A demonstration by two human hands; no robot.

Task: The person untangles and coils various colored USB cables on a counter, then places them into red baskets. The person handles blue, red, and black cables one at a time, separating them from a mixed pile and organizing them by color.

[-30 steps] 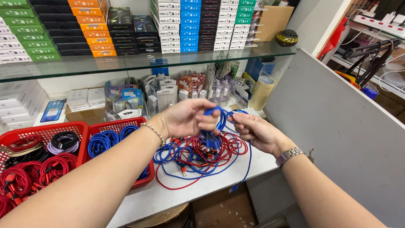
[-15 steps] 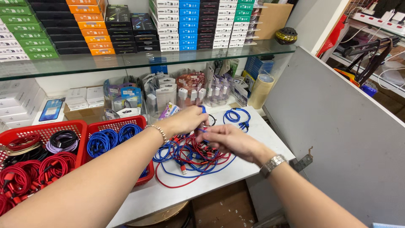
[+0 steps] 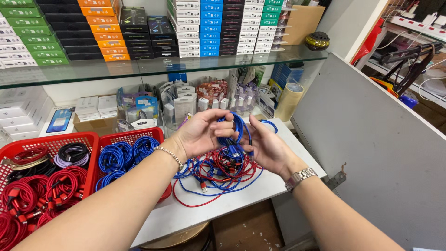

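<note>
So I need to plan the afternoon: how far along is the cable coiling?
Done: coiled blue cables sit in a red basket, with red coils in the basket beside it. In hand: the left hand and right hand hold a blue cable in loops between them. Left: a loose tangle of red and blue cables on the white table.

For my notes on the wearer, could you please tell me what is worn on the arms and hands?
Both forearms are bare, with no sleeves or gloves showing. The left hand has a thin beaded bracelet at the wrist. The right hand has a silver metal-link watch at the wrist.
</note>
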